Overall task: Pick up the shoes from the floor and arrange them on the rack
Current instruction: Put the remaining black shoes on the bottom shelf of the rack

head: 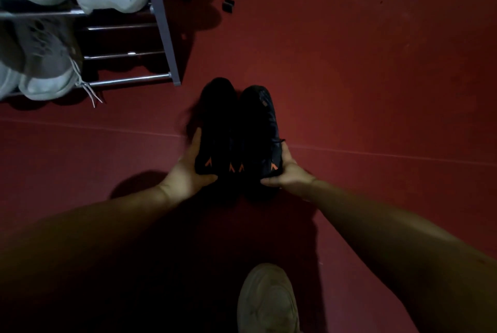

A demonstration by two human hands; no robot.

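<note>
Gripping the paired black shoes by the heels in left hand and right hand, toes aimed away, rack forward-left past the left hand.

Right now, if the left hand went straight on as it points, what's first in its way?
Probably nothing close: the left hand grips the left black shoe, red floor lies ahead, and the rack post stands off leftward.
</note>
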